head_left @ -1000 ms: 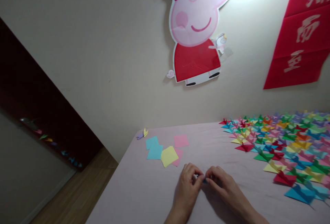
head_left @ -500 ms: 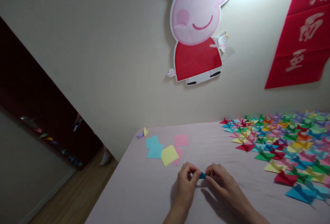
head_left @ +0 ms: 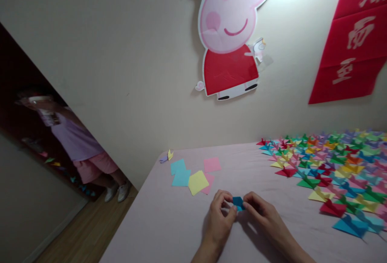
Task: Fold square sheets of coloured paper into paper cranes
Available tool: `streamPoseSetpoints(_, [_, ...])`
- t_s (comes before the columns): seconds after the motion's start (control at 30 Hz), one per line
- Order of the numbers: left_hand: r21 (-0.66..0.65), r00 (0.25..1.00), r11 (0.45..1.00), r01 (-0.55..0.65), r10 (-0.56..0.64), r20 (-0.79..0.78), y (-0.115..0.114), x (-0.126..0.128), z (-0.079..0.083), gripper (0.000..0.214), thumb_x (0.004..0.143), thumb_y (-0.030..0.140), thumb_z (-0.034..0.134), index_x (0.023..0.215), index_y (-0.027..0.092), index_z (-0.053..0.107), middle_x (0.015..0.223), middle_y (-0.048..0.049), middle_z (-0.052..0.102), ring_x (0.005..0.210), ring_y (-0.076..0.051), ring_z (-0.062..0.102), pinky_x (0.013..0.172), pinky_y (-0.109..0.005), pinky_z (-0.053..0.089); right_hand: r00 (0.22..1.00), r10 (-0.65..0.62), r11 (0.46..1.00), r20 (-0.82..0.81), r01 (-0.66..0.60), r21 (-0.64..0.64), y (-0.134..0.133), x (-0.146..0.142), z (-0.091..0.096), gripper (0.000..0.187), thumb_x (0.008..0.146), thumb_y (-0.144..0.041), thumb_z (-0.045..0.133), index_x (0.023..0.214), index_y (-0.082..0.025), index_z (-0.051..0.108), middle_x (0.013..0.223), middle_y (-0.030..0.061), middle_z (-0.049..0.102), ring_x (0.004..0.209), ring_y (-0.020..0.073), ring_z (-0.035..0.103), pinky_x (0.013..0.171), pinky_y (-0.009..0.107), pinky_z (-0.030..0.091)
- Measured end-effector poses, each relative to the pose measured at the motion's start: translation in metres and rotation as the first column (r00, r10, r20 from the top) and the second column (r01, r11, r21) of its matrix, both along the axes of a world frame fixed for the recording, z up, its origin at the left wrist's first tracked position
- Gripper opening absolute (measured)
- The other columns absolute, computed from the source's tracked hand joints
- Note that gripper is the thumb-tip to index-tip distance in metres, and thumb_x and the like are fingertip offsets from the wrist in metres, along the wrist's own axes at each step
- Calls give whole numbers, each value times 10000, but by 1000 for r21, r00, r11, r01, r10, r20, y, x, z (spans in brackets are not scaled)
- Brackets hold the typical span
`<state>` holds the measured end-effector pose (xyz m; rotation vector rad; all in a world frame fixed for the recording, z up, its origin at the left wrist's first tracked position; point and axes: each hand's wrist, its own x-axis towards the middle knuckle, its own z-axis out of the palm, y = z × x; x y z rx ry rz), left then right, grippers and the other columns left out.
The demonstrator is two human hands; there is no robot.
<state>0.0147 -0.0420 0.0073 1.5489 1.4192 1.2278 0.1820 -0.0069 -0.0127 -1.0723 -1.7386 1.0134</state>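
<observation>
Blue paper [head_left: 238,201] finger-pinched by left hand [head_left: 220,213] at its 9 o'clock, right hand [head_left: 263,212] at 3; presumably gripped both sides for steadiness.

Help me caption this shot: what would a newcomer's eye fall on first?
Probably the large pig cutout on the wall, top centre. Next, colourful paper birds crowding the right of the pink cloth. Lower centre, the left hand and right hand hold a small blue paper.
</observation>
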Motion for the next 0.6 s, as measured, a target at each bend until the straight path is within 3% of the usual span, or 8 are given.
streamPoseSetpoints(0.13, [-53, 1000, 999, -10, 11, 16, -2, 0, -1, 71, 826, 168, 577, 889, 190, 600, 900, -17, 640, 801, -168, 577, 717, -262, 438, 1000, 13, 1000, -16, -13, -8, 0, 0, 2, 309, 905, -460, 507, 752, -205, 590, 681, -9, 591, 640, 162, 550, 597, 262, 447])
streamPoseSetpoints(0.37, [52, 976, 996, 70, -58, -212, -5, 6, 3, 108, 829, 101, 586, 833, 195, 638, 854, -12, 633, 837, -178, 568, 746, -271, 405, 999, -8, 974, 34, 0, 226, -3, -1, 9, 146, 890, -372, 567, 846, -234, 583, 822, 21, 602, 765, 196, 567, 697, 302, 476])
streamPoseSetpoints(0.6, [71, 967, 996, 53, -33, -254, -6, 9, 6, 138, 842, 77, 566, 802, 200, 616, 847, -18, 634, 839, -188, 560, 760, -287, 405, 997, 11, 975, 80, -29, 220, -4, 1, 10, 170, 923, -342, 529, 783, -246, 540, 805, 31, 587, 795, 213, 555, 718, 330, 469])
